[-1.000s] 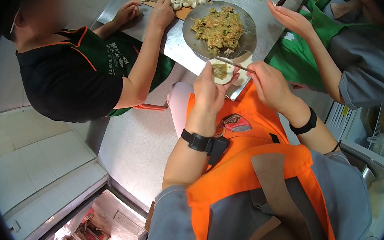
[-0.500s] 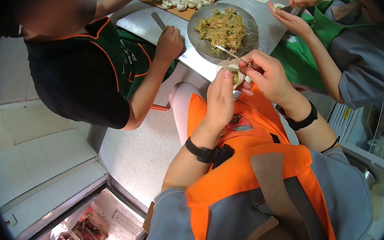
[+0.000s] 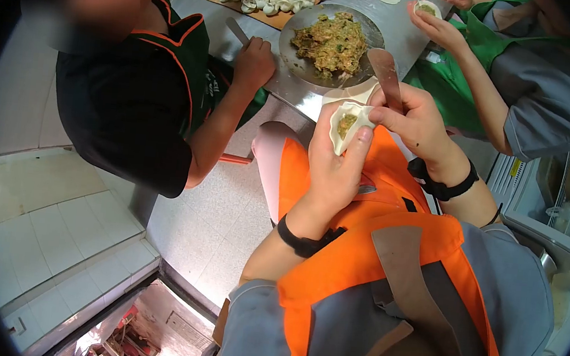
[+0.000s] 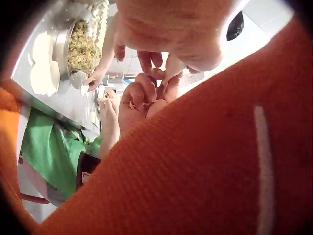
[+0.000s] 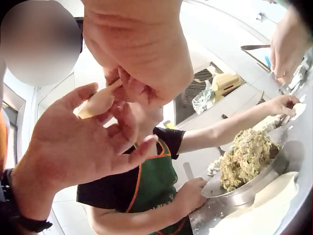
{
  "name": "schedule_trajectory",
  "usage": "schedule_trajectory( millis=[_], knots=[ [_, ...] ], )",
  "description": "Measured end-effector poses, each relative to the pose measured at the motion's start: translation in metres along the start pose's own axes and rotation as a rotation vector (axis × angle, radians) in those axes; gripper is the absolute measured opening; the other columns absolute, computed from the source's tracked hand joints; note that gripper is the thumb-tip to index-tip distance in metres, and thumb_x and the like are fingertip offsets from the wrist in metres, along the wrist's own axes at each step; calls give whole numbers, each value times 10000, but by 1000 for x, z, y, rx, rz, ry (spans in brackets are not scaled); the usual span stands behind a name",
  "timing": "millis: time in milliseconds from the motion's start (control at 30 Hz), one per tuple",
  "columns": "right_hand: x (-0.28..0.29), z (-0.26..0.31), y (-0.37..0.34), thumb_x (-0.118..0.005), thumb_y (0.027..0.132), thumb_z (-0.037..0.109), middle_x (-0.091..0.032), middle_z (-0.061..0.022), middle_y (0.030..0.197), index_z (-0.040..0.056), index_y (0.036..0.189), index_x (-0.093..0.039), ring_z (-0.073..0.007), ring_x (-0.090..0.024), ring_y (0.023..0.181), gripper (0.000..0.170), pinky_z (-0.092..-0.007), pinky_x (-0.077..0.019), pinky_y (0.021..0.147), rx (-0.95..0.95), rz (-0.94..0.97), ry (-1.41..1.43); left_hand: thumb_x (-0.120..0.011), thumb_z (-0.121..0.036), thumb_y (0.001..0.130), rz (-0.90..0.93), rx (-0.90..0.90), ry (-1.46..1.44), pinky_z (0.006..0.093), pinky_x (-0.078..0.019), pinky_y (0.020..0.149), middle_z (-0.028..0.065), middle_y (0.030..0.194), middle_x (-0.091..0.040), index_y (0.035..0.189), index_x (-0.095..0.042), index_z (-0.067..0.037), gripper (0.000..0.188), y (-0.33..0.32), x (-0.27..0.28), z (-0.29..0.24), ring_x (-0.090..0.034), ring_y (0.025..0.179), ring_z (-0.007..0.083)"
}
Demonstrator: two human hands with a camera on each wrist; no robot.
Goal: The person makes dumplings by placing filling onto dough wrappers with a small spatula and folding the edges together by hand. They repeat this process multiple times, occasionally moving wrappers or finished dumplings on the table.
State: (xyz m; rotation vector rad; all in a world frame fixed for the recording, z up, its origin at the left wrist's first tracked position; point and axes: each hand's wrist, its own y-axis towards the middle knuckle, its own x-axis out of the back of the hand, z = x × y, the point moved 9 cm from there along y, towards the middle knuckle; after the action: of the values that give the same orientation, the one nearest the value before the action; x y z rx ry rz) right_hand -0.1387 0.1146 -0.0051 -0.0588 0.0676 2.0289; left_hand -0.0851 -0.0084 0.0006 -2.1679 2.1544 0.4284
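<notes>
A dough wrapper (image 3: 347, 125) with greenish filling is folded partway up in my left hand (image 3: 337, 166), which cups it with the thumb along its near side. My right hand (image 3: 417, 122) pinches the wrapper's right edge and also holds a flat metal spatula (image 3: 385, 74), its blade pointing up and away. In the right wrist view the wrapper (image 5: 98, 104) shows between both hands, my left hand (image 5: 80, 142) beneath it. The left wrist view shows my left hand (image 4: 171, 32) large at the top, hiding most of the wrapper.
A round metal pan (image 3: 289, 58) of filling stands on the steel table (image 3: 401, 41), with flat wrappers (image 3: 355, 92) at its near edge. Behind it, a board (image 3: 276, 19) carries many folded dumplings. A person in black (image 3: 121, 100) is at left; another in green (image 3: 437, 90) works at right.
The wrapper has gone from lying flat to folded up at its sides. My right hand has swung the spatula away from the filling to point upward, and its fingers have come onto the wrapper's edge.
</notes>
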Motion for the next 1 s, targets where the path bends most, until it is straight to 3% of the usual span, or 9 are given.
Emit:
schedule_trajectory(
  millis=[167, 267, 367, 467, 567, 700, 767, 833, 1000],
  knots=[
    [-7, 22, -6, -714, 869, 107, -585, 25, 786, 21, 855, -630, -43, -521, 729, 122, -225, -421, 631, 103, -47, -123, -504, -143, 946, 0, -315, 332, 377, -435, 955, 184, 1266, -543, 1090, -638, 27, 260, 6, -1, -27, -548, 1146, 284],
    [-10, 41, -11, -730, 844, 102, -574, 2, 747, 11, 831, -630, -64, -514, 688, 136, -247, -414, 609, 267, -41, -356, -470, -152, 967, 15, -309, 219, 372, -442, 958, 200, 1257, -575, 1122, -653, 29, 300, 6, -1, -17, -563, 1154, 294],
    [-14, 56, -13, -736, 825, 105, -567, -53, 740, 1, 810, -629, -128, -520, 649, 150, -269, -414, 596, 413, 1, -668, -436, -157, 995, 113, -28, 279, 355, -504, 865, 182, 1122, -645, 1143, -643, 43, 323, 4, -1, -3, -652, 991, 264],
    [-17, 70, -13, -750, 804, 112, -568, -104, 761, 12, 859, -636, -202, -533, 640, 161, -294, -421, 588, 575, 32, -593, -400, -196, 1036, 173, 190, -69, 295, -537, 720, 151, 927, -679, 1147, -621, 62, 357, 1, -9, 5, -688, 768, 207],
    [-24, 76, -10, -704, 840, 157, -549, -138, 757, 10, 915, -629, -267, -545, 650, 181, -318, -434, 591, 523, 14, -425, -360, -232, 1059, 317, 231, -251, 250, -524, 613, 125, 824, -661, 1130, -595, 70, 389, -1, -24, -23, -669, 651, 162],
    [-48, 76, -17, -560, 880, 213, -504, -138, 709, -11, 914, -585, -329, -521, 619, 228, -370, -439, 578, 592, 237, -412, -369, -182, 1046, 348, 161, -190, 281, -492, 544, 111, 779, -620, 1017, -565, 64, 316, -10, -24, -42, -636, 623, 183],
    [-54, 77, -21, -548, 866, 203, -504, -142, 707, 3, 857, -551, -337, -512, 608, 201, -392, -428, 555, 627, 208, -468, -389, -137, 1021, 309, -136, 115, 317, -465, 519, 119, 753, -592, 996, -553, 65, 261, -15, -18, -48, -603, 612, 225],
    [-56, 76, -22, -540, 851, 197, -500, -144, 704, 16, 809, -517, -343, -505, 602, 187, -412, -418, 537, 667, 171, -509, -406, -97, 994, 278, -251, 242, 350, -439, 500, 124, 726, -562, 982, -539, 65, 210, -17, -17, -49, -571, 610, 267],
    [-57, 77, -26, -516, 887, 220, -534, -134, 685, 23, 789, -502, -316, -526, 559, 220, -399, -423, 520, 743, 110, -582, -387, -106, 994, 271, -218, 168, 334, -426, 484, 114, 722, -569, 1017, -544, 66, 234, -19, -13, -42, -561, 573, 246]
  ],
)
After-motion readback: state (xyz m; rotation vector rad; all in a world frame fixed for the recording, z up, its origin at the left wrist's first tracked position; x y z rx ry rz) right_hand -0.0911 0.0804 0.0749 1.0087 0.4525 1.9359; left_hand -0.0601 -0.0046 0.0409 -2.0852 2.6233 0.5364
